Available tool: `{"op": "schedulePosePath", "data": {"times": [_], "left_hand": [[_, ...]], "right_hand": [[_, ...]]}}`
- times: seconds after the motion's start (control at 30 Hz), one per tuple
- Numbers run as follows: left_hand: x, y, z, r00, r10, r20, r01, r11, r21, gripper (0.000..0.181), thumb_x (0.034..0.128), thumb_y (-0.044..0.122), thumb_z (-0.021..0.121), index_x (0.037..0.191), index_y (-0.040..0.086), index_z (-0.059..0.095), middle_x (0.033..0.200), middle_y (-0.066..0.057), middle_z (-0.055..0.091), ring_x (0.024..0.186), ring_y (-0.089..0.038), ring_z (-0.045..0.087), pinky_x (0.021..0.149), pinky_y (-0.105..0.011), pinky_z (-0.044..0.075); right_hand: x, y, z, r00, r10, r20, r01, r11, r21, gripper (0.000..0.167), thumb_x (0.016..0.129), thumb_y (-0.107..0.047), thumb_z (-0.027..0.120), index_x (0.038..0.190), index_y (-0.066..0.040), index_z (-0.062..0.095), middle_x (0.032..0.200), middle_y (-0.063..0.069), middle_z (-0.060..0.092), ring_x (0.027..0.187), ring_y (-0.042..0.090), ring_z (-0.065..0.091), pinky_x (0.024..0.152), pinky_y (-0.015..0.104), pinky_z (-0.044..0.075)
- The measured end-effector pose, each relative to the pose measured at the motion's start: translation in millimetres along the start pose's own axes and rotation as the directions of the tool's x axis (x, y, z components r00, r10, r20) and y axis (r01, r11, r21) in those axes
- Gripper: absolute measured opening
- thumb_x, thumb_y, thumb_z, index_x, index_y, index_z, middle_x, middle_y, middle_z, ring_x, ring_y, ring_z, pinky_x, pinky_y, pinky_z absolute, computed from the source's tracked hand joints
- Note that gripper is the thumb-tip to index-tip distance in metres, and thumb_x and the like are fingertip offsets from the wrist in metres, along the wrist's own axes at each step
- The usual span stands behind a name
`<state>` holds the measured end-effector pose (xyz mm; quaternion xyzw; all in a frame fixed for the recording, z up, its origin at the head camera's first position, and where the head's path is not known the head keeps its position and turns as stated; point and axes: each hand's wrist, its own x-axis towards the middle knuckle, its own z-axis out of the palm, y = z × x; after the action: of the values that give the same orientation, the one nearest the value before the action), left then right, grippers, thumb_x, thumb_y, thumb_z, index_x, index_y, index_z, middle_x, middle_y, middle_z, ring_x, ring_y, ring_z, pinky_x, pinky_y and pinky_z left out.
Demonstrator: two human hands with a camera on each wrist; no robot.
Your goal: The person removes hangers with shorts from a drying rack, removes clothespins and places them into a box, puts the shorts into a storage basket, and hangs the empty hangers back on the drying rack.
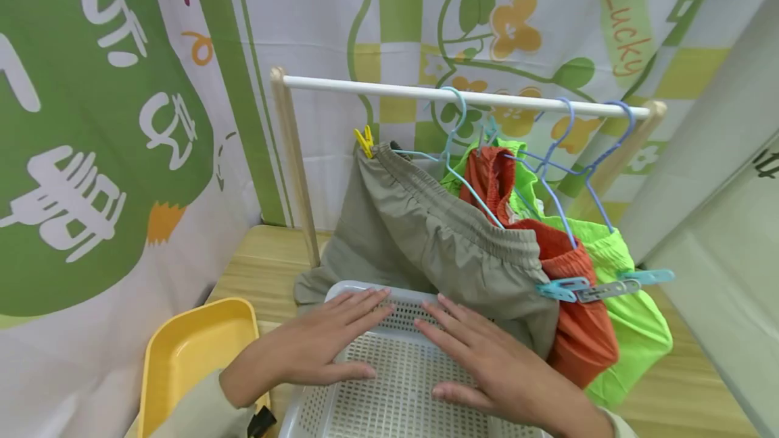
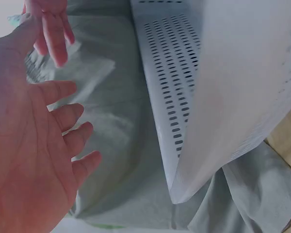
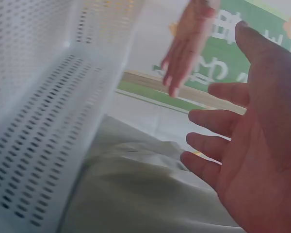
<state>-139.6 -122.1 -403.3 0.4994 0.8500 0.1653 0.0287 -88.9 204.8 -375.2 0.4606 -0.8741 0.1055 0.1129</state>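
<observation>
Both hands hover over a white perforated basket (image 1: pixel 395 384), palms down with straight fingers and nothing held. My left hand (image 1: pixel 316 343) is above the basket's left side and my right hand (image 1: pixel 499 363) above its right side. Just behind the basket, grey elastic-waist pants (image 1: pixel 426 222) hang from a light blue hanger (image 1: pixel 458 120), with a yellow clothespin (image 1: pixel 365 141) at the left end of the waistband and a blue clothespin (image 1: pixel 562 288) at the right. In the left wrist view, the left palm (image 2: pixel 34 145) faces the pants' cloth; the right wrist view shows the right palm (image 3: pixel 262 141) with spread fingers.
A white rail (image 1: pixel 377 88) on wooden posts also carries orange shorts (image 1: pixel 587 330) and bright green shorts (image 1: pixel 639 323) on blue hangers, with more clothespins. A yellow bin (image 1: pixel 201 350) stands at left on the wooden tabletop (image 1: pixel 268 255). Printed curtain (image 1: pixel 304 19) hangs behind.
</observation>
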Motion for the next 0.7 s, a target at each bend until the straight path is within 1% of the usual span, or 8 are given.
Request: {"op": "schedulePosePath", "data": {"times": [0.13, 0.2, 0.27, 0.37, 0.5, 0.6, 0.67, 0.7], "left_hand": [[-7.9, 2.4, 1.2, 0.998, -0.024, -0.065, 0.019, 0.998, -0.065, 0.080, 0.1056, 0.055, 0.050, 0.167, 0.018, 0.015, 0.172, -0.004, 0.010, 0.155, -0.019, 0.011, 0.122, -0.050, 0.019], [-13.0, 5.2, 2.4, 0.994, -0.034, -0.103, 0.023, 0.995, -0.099, 0.079, 0.1058, 0.051, 0.052, 0.167, 0.018, 0.014, 0.172, -0.004, 0.010, 0.155, -0.020, 0.011, 0.121, -0.051, 0.021], [-18.6, 8.5, 4.4, 0.988, -0.050, -0.143, 0.032, 0.992, -0.124, 0.078, 0.1057, 0.046, 0.056, 0.167, 0.019, 0.014, 0.171, -0.004, 0.012, 0.155, -0.021, 0.013, 0.120, -0.052, 0.023], [-28.7, 13.1, 6.4, 0.979, -0.105, -0.173, 0.077, 0.984, -0.159, 0.079, 0.1049, 0.041, 0.060, 0.167, 0.021, 0.014, 0.171, -0.004, 0.014, 0.155, -0.020, 0.013, 0.121, -0.048, 0.021], [-40.3, 16.8, 9.7, 0.965, -0.183, -0.190, 0.144, 0.969, -0.201, 0.078, 0.1054, 0.039, 0.059, 0.167, 0.024, 0.014, 0.171, -0.002, 0.012, 0.155, -0.018, 0.013, 0.123, -0.033, 0.011], [-42.9, 18.8, 14.3, 0.954, -0.194, -0.229, 0.143, 0.965, -0.220, 0.078, 0.1051, 0.034, 0.061, 0.167, 0.022, 0.016, 0.171, -0.003, 0.013, 0.155, -0.021, 0.014, 0.122, -0.026, 0.006], [-41.8, 19.8, 18.8, 0.946, -0.194, -0.261, 0.136, 0.965, -0.225, 0.077, 0.1046, 0.031, 0.062, 0.167, 0.021, 0.017, 0.171, -0.003, 0.013, 0.155, -0.022, 0.015, 0.122, -0.026, 0.006], [-40.8, 20.2, 21.1, 0.940, -0.193, -0.280, 0.133, 0.966, -0.220, 0.077, 0.1042, 0.029, 0.063, 0.167, 0.019, 0.018, 0.171, -0.004, 0.014, 0.155, -0.024, 0.016, 0.122, -0.028, 0.009]], "right_hand": [[3.4, -5.9, -14.7, 0.992, -0.025, -0.124, 0.026, 1.000, 0.004, 0.069, 0.105, -0.052, 0.054, 0.160, -0.012, 0.039, 0.162, 0.004, 0.038, 0.147, 0.029, 0.036, 0.121, 0.028, 0.016], [6.1, -8.7, -23.1, 0.973, -0.048, -0.227, 0.049, 0.999, 0.002, 0.063, 0.108, -0.049, 0.050, 0.154, -0.007, 0.047, 0.156, 0.005, 0.047, 0.142, 0.030, 0.044, 0.121, 0.030, 0.021], [8.9, -12.1, -32.4, 0.936, -0.066, -0.346, 0.065, 0.998, -0.015, 0.057, 0.109, -0.045, 0.050, 0.146, -0.003, 0.056, 0.147, 0.007, 0.057, 0.134, 0.031, 0.053, 0.118, 0.031, 0.027], [14.4, -16.9, -45.4, 0.852, -0.097, -0.515, 0.084, 0.995, -0.048, 0.047, 0.109, -0.037, 0.053, 0.131, 0.002, 0.067, 0.130, 0.011, 0.068, 0.119, 0.034, 0.063, 0.114, 0.031, 0.035], [20.7, -19.9, -62.3, 0.759, -0.087, -0.646, 0.037, 0.995, -0.089, 0.043, 0.108, -0.032, 0.056, 0.120, 0.007, 0.071, 0.117, 0.017, 0.072, 0.111, 0.036, 0.065, 0.111, 0.031, 0.039], [23.4, -18.1, -73.6, 0.712, -0.055, -0.700, -0.037, 0.993, -0.116, 0.044, 0.108, -0.031, 0.055, 0.119, 0.009, 0.070, 0.115, 0.022, 0.070, 0.108, 0.040, 0.064, 0.111, 0.033, 0.040], [23.4, -16.4, -79.6, 0.696, -0.025, -0.717, -0.098, 0.987, -0.129, 0.046, 0.108, -0.032, 0.054, 0.120, 0.010, 0.069, 0.117, 0.024, 0.069, 0.107, 0.043, 0.063, 0.112, 0.033, 0.039], [23.2, -15.3, -82.2, 0.695, -0.001, -0.719, -0.130, 0.983, -0.128, 0.047, 0.108, -0.032, 0.054, 0.121, 0.010, 0.069, 0.119, 0.024, 0.069, 0.108, 0.043, 0.062, 0.113, 0.032, 0.038]]}}
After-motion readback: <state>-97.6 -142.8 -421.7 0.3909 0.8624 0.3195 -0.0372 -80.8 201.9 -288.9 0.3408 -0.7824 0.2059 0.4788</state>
